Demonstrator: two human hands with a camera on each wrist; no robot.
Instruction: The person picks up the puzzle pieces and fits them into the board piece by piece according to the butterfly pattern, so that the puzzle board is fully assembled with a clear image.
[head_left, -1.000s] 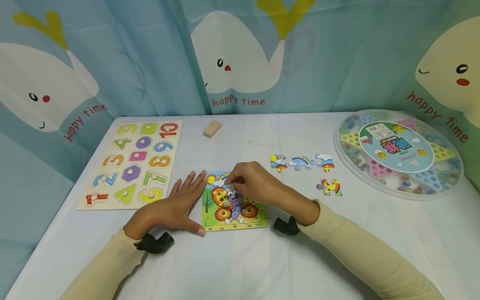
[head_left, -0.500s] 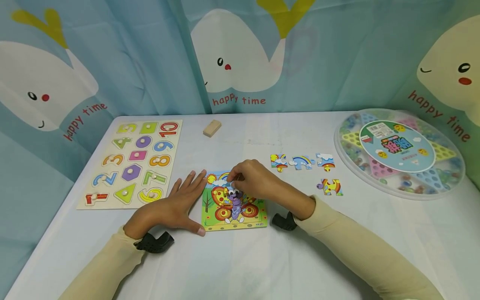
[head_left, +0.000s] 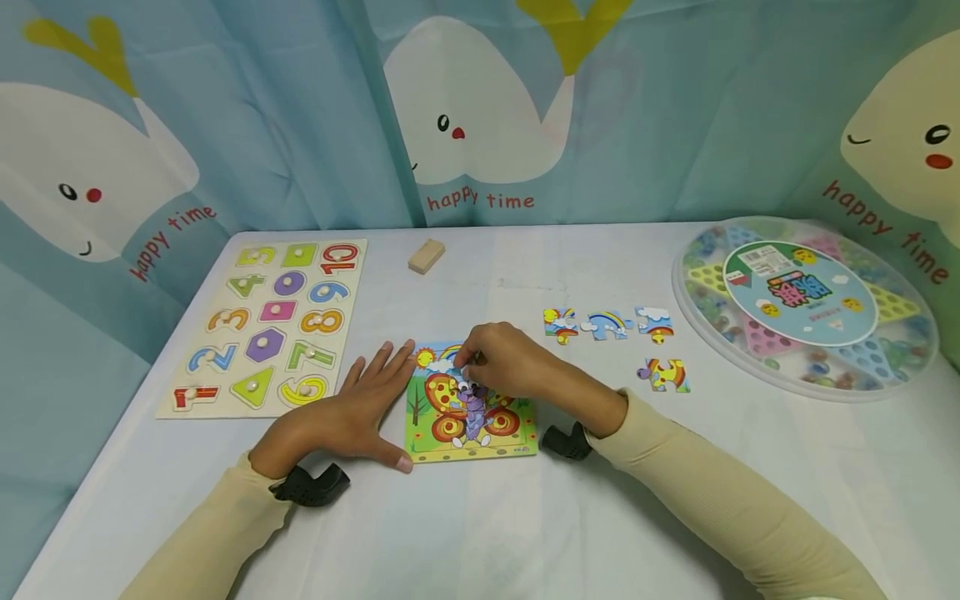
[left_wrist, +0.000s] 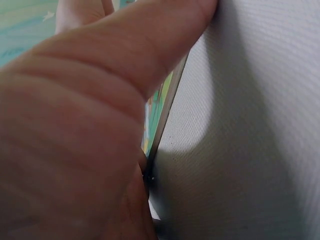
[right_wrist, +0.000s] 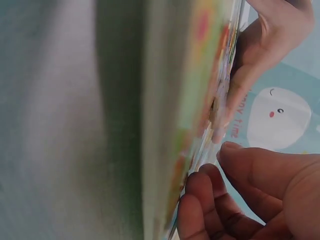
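Before me on the white-covered bench [head_left: 450, 533] lies the butterfly puzzle [head_left: 471, 456]. My left grip [head_left: 348, 423] is spread wide, its thumb at the puzzle's near left corner. My right grip [head_left: 504, 358] is narrow, fingers curled over the puzzle's upper part; whether they pinch anything I cannot tell. Four loose pieces [head_left: 608, 323] lie farther right.

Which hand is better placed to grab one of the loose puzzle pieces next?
Likely the right hand, once free: it is nearer the loose pieces, which lie on its side. The left hand spreads along the left edge of the butterfly puzzle, farther from them.
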